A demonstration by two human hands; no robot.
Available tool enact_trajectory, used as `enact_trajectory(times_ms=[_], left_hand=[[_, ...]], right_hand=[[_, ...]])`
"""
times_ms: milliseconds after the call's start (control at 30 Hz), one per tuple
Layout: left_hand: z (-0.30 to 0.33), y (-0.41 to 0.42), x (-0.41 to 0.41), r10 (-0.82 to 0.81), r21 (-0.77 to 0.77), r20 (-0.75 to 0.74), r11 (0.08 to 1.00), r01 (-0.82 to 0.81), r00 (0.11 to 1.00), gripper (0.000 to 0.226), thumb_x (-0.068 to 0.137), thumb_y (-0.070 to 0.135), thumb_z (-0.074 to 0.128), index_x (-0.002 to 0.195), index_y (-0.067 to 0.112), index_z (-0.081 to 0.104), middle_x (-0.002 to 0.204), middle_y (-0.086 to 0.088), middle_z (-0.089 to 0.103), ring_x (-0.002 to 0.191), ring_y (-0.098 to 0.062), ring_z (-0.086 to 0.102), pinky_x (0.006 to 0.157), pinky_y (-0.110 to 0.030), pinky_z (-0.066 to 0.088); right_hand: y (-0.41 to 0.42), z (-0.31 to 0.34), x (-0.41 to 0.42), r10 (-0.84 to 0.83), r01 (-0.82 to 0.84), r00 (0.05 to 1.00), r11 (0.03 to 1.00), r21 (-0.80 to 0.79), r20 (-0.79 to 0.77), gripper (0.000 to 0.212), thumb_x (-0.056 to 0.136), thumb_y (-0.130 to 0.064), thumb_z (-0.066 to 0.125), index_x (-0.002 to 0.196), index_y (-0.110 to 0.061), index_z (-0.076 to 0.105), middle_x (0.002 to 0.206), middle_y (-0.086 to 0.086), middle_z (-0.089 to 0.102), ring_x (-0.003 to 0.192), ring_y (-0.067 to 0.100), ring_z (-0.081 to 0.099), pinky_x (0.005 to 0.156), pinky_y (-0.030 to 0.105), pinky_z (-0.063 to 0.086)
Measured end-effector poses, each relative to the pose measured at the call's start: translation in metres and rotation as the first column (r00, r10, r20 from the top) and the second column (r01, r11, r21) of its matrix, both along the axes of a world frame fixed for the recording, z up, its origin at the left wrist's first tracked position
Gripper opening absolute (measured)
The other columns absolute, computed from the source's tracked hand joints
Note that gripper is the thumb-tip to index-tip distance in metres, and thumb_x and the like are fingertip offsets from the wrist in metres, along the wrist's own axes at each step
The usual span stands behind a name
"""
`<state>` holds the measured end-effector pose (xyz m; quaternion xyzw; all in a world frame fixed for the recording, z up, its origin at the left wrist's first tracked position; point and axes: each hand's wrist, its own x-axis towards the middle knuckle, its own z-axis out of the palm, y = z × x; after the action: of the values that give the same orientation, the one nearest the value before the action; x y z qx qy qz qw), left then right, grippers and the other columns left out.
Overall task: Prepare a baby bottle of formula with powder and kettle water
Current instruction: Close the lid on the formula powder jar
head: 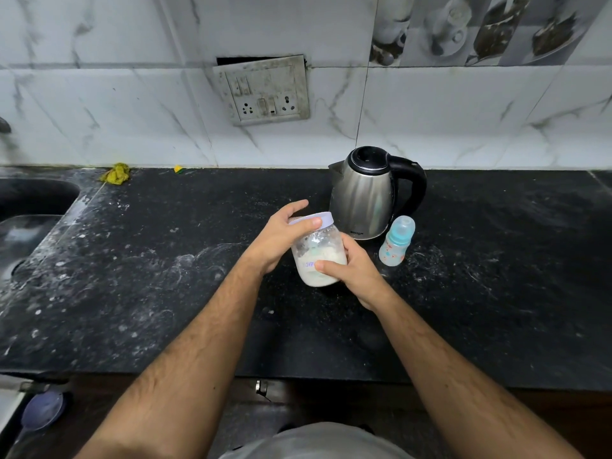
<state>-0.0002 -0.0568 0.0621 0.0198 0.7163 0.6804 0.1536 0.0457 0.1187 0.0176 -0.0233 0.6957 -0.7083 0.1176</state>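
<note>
A clear powder jar (326,256), part full of white powder, stands on the black counter (165,276) near its middle. The jar's pale lilac lid (323,220) is on it, and my left hand (284,236) wraps over that lid from the left. My right hand (351,270) grips the jar's body from the right. Just behind stands a steel kettle (364,197) with a black handle and a closed lid. A small blue baby bottle (395,241), capped, stands to the kettle's front right, apart from both hands.
A dark sink (29,207) is set into the counter at far left. A yellow cloth (116,173) lies by the wall. A switch and socket plate (265,92) hangs on the marble tiles. The counter's front edge (298,376) runs above a cabinet.
</note>
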Motion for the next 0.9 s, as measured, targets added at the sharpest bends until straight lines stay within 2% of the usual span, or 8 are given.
enact_trajectory(times_ms=[100,200,300,400,500,633,900], left_hand=[[-0.002,-0.006,0.000,-0.040,0.029,-0.015,0.999,0.041,0.999,0.080,0.068,0.035,0.079,0.140,0.018,0.048,0.114,-0.008,0.072,0.099,-0.017,0.071,0.087,-0.030,0.054],[-0.003,0.000,0.003,-0.028,-0.010,-0.031,1.000,0.028,0.999,0.074,0.071,0.032,0.075,0.140,0.018,0.050,0.120,-0.008,0.069,0.102,-0.017,0.069,0.086,-0.028,0.054],[-0.002,0.012,0.005,0.018,-0.050,-0.071,0.999,-0.021,0.997,0.081,0.067,0.042,0.079,0.140,0.024,0.050,0.124,-0.005,0.063,0.108,-0.017,0.067,0.092,-0.032,0.056],[0.001,0.014,0.004,0.036,-0.060,-0.087,0.997,-0.041,0.996,0.088,0.058,0.050,0.083,0.137,0.028,0.052,0.121,-0.005,0.063,0.108,-0.019,0.067,0.092,-0.035,0.057],[0.006,0.013,0.005,0.002,-0.045,-0.079,0.999,-0.005,0.997,0.073,0.065,0.037,0.082,0.133,0.026,0.055,0.115,-0.003,0.067,0.100,-0.015,0.070,0.084,-0.030,0.058],[0.010,0.014,0.007,0.000,-0.006,-0.082,1.000,-0.001,0.997,0.057,0.070,0.027,0.077,0.125,0.022,0.061,0.103,0.000,0.070,0.085,-0.010,0.071,0.074,-0.024,0.055],[0.011,0.009,0.008,-0.060,0.002,-0.094,0.998,0.061,0.994,0.047,0.071,0.024,0.073,0.118,0.022,0.066,0.107,-0.003,0.071,0.090,-0.014,0.070,0.078,-0.029,0.056]], right_hand=[[0.005,-0.001,0.001,0.062,-0.061,0.997,0.998,-0.031,0.042,0.076,0.064,-0.021,0.083,0.132,-0.014,0.053,0.123,0.010,0.069,0.116,0.026,0.066,0.097,0.039,0.054],[0.002,-0.001,0.004,0.039,-0.041,0.999,0.998,0.041,0.031,0.081,0.062,-0.025,0.082,0.136,-0.015,0.049,0.124,0.006,0.068,0.116,0.021,0.065,0.096,0.036,0.053],[-0.006,0.002,0.005,0.010,-0.005,1.000,0.988,0.155,-0.029,0.087,0.064,-0.030,0.087,0.139,-0.021,0.044,0.129,0.000,0.063,0.119,0.016,0.061,0.102,0.041,0.051],[-0.009,-0.004,0.004,0.008,0.009,0.997,0.979,0.201,-0.082,0.099,0.058,-0.037,0.095,0.140,-0.022,0.041,0.132,-0.002,0.061,0.122,0.015,0.060,0.102,0.047,0.050],[-0.009,-0.003,0.003,-0.018,0.032,0.997,0.978,0.207,-0.071,0.098,0.055,-0.035,0.093,0.137,-0.022,0.042,0.128,-0.004,0.062,0.116,0.011,0.062,0.099,0.045,0.053],[-0.009,-0.004,0.000,-0.003,0.017,0.998,0.977,0.211,-0.069,0.093,0.056,-0.030,0.091,0.135,-0.019,0.044,0.123,0.001,0.065,0.112,0.015,0.065,0.097,0.047,0.054],[-0.010,-0.001,0.001,0.027,-0.019,0.999,0.987,0.162,-0.043,0.092,0.054,-0.026,0.088,0.134,-0.017,0.043,0.125,0.003,0.064,0.114,0.017,0.064,0.099,0.045,0.053]])
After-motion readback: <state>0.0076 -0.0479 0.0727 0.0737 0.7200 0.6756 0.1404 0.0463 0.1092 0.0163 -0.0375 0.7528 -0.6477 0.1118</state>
